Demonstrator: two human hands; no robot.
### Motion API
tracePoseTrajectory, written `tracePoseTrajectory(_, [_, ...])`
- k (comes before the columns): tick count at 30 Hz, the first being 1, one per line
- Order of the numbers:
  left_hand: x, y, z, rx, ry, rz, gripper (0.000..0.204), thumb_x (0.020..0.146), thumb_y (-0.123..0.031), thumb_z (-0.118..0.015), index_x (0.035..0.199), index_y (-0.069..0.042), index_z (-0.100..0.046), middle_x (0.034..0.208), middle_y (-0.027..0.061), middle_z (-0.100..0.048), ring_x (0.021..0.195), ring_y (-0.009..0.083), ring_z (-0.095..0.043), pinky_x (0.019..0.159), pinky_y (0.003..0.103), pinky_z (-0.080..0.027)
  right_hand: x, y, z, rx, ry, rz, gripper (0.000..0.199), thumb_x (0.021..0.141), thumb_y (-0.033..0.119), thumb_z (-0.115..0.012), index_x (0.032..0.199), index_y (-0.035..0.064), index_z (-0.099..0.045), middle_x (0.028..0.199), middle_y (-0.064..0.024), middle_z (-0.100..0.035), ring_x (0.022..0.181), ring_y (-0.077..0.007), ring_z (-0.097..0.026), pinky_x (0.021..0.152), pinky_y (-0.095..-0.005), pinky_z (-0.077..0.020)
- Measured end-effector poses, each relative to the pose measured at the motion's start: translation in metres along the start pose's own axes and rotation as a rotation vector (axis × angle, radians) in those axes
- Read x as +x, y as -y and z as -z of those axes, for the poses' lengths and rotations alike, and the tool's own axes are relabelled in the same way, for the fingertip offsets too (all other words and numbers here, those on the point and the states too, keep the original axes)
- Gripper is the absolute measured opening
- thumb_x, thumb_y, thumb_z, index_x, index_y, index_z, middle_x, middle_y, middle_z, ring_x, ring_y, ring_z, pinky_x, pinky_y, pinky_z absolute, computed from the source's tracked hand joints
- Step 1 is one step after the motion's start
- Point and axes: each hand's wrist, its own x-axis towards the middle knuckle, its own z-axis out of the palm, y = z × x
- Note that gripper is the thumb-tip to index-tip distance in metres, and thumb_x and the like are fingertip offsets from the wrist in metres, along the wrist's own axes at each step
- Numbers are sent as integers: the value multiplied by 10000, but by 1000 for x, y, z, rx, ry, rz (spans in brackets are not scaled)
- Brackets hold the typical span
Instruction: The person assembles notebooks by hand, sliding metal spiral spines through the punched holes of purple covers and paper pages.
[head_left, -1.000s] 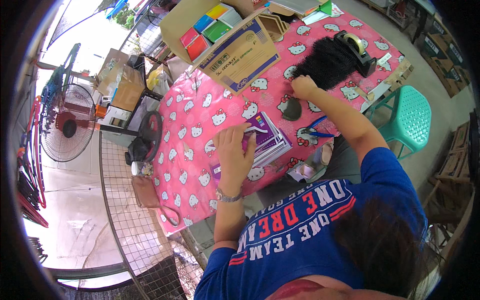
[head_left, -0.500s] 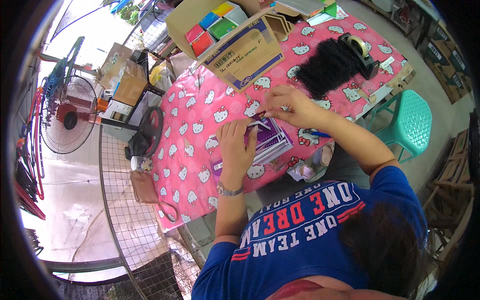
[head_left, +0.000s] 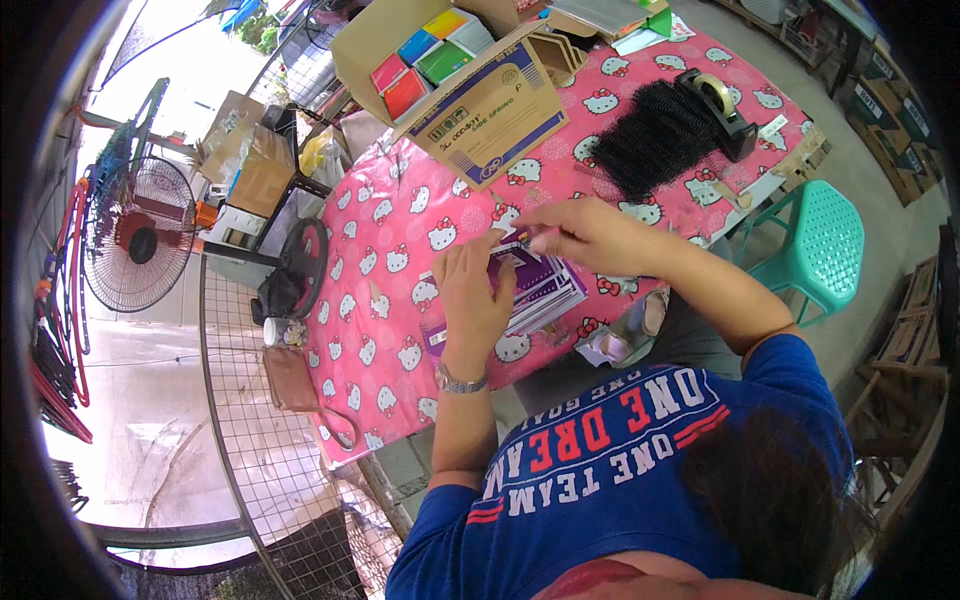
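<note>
A stack of purple-and-white booklets (head_left: 548, 298) lies near the table's front edge, between my hands. My left hand (head_left: 468, 290) grips the left side of the top booklet, its thumb over the cover and its fingers toward the far edge. My right hand (head_left: 585, 235) is bent over the far edge of the same booklet, fingertips drawn together close to the left fingers. Whatever the right fingertips pinch is too small and covered to make out. Beyond the right hand lies a pile of black spiral binding coils (head_left: 650, 140).
A cardboard box (head_left: 490, 120) holding colourful packs stands at the back of the pink-covered table (head_left: 385, 300). A black tape dispenser (head_left: 725, 115) sits beside the coils. A green stool (head_left: 815, 245) stands right, a fan (head_left: 140, 240) left. A brown pouch (head_left: 290, 380) lies at the left edge.
My right hand has turned flatter and its fingers have shifted slightly along the booklet's far edge. The blue pen beside the stack is now out of sight. The left hand stays nearly in place.
</note>
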Motion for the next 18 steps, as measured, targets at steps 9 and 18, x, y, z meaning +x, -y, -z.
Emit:
tracePoseTrajectory(9, [-5, -4, 11, 8, 96, -26, 258, 820, -145, -665, 1057, -72, -592, 953, 87, -631, 929, 285, -557, 912, 408, -353, 5, 24, 1, -396, 63, 338, 289, 934, 90, -509, 1221, 55, -522, 842, -172, -633, 765, -371, -647, 700, -441, -531])
tracePoseTrajectory(18, [-3, 10, 5, -91, 89, -49, 164, 886, -167, -615, 1017, -68, -620, 947, 90, -630, 946, 293, -564, 891, 410, -374, -33, -222, -51, -968, 172, -255, 505, 673, 347, -745, 1088, 72, -662, 1194, -182, -546, 1131, -367, -513, 912, -476, -481])
